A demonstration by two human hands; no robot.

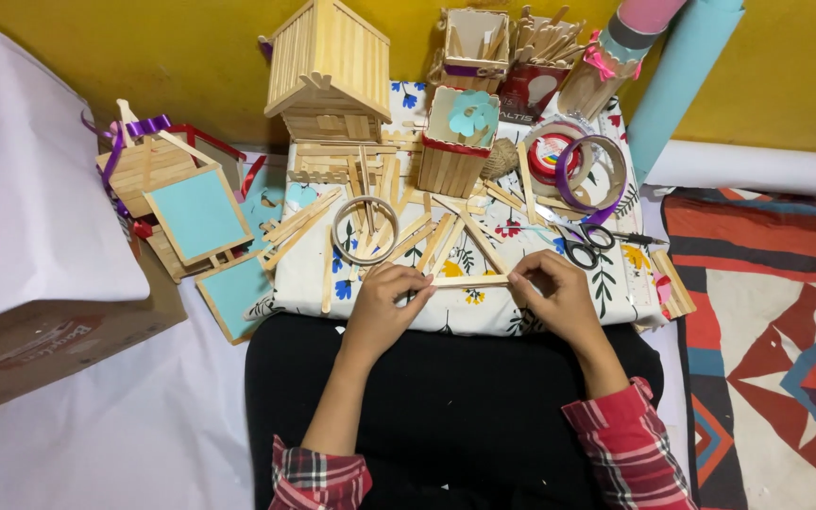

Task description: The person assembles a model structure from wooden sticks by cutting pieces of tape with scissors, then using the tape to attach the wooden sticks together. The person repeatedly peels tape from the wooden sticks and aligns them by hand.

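Observation:
My left hand [384, 307] and my right hand [554, 297] pinch the two ends of a flat wooden craft stick [469, 280], held level just above a low table covered with a floral cloth [616, 283]. Several loose craft sticks [446, 236] lie scattered on the cloth just beyond my hands. A clear tape ring [365, 229] rests to the upper left of my left hand. Black-handled scissors [586, 241] lie beyond my right hand.
A stick-built house [328, 71] stands at the back, with stick boxes [455, 142] and a cup of sticks [535, 66] beside it. Tape rolls [587, 170] sit at right. Blue-panelled stick frames [195, 212] lie at left near a cardboard box [49, 331]. A patterned rug [776, 331] covers the floor at right.

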